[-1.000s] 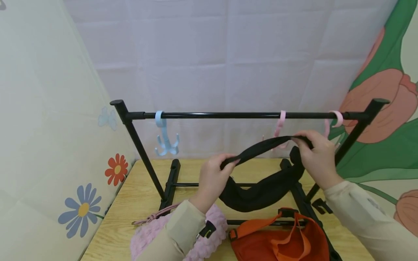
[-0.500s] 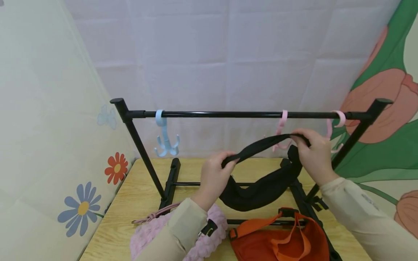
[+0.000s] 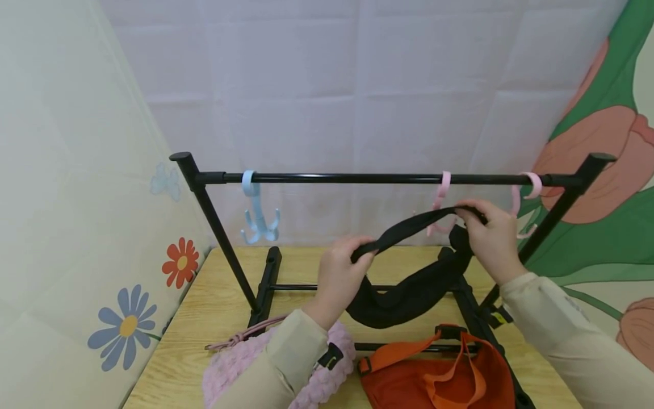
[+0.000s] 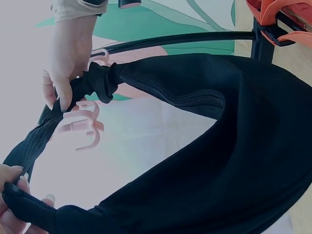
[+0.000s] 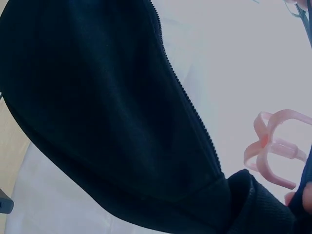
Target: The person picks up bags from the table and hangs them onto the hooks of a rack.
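A black zippered sling bag hangs from both hands in front of the rack, its strap stretched between them. My left hand pinches the strap at its left end. Higher up, my right hand grips the strap's right end, close in front of a pink hook on the rail. The left wrist view shows the bag's zipper along the inner edge. In the right wrist view the bag body fills the left side, and a pink multi-prong hook shows beside it.
A black rack's top rail carries a light blue hook at left and another pink hook at right. On the wooden table, a lilac knitted bag and an orange bag lie at the front.
My left hand has shifted slightly right along with the strap, and the right hand is slightly higher. Both keep their hold on the bag.
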`<state>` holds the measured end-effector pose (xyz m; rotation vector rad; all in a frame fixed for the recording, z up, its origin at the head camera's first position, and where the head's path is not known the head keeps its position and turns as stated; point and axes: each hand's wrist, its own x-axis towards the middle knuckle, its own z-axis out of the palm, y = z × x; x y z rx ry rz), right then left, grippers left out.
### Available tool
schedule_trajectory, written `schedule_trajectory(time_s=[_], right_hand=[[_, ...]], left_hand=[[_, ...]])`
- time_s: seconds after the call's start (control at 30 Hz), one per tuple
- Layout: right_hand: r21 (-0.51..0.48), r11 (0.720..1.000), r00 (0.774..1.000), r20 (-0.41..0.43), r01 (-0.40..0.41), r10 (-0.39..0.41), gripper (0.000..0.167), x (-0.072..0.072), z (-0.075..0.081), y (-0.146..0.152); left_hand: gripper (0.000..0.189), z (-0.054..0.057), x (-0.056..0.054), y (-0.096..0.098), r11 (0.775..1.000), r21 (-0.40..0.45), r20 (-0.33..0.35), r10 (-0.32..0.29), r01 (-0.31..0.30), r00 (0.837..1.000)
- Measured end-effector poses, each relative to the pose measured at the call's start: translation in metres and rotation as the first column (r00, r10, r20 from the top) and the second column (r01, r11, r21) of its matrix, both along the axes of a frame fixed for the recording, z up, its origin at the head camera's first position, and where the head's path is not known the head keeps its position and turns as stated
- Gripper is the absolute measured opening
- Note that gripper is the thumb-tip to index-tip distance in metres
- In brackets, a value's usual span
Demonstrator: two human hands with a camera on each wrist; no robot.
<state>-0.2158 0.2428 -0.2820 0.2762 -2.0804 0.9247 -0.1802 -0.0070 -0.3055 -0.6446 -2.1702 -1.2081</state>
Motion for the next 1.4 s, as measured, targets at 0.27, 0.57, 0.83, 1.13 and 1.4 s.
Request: schedule_trajectory(time_s=[0.27, 0.57, 0.83, 1.13, 1.4], right_hand=[[-0.089, 0.994, 0.991, 0.119, -0.057, 0.067, 0.014, -0.005, -0.002, 0.004], [-0.121, 0.991, 0.984, 0.167, -0.049, 0.069, 0.017, -0.006, -0.002, 0.004], [-0.130, 0.990, 0.979, 0.185, -0.058, 0.082, 0.018, -0.007, -0.004, 0.006], [-0.118, 0.992, 0.971, 0.229, -0.038, 0.064, 0.019, -0.007, -0.006, 0.005], [-0.118, 0.992, 0.960, 0.273, -0.039, 0.070, 0.020, -0.007, -0.010, 0.006]], left_hand=[[0.015, 0.000, -0.001, 0.001, 1.000, -0.001, -0.014, -0.007, 0.007, 1.000], [0.015, -0.002, -0.002, 0.001, 1.000, 0.016, 0.021, -0.027, 0.026, 0.999], [0.015, -0.001, -0.001, 0.000, 0.999, 0.018, 0.044, -0.029, 0.028, 0.999], [0.015, -0.003, -0.002, 0.000, 1.000, 0.018, 0.056, -0.026, 0.025, 0.998], [0.015, -0.006, -0.004, -0.001, 1.000, 0.013, 0.051, -0.028, 0.027, 0.998]])
